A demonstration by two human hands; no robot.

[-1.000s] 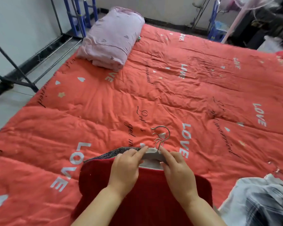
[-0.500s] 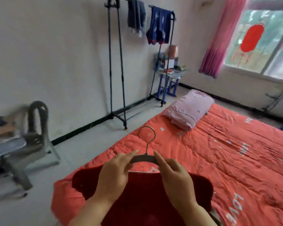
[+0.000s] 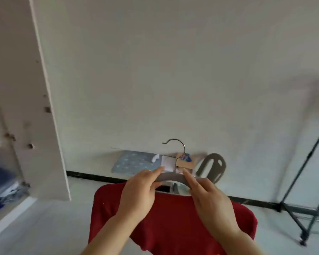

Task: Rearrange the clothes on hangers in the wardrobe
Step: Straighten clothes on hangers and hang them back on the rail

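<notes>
Carrying the red garment point(image 3: 169, 219) on its grey hanger point(image 3: 173, 177) to the right of the wardrobe point(image 3: 26, 107) likely goes best with the hanger kept level, the hook turned toward the wardrobe, and neither grip released until the hook seats. The left hand point(image 3: 138, 192) pinches the hanger's bar on the wardrobe side of the hook. The right hand point(image 3: 210, 199) pinches the far side, and the two hands are close together.

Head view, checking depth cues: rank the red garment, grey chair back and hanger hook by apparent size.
1. red garment
2. grey chair back
3. hanger hook
Nearness to the camera inflates the garment.
</notes>
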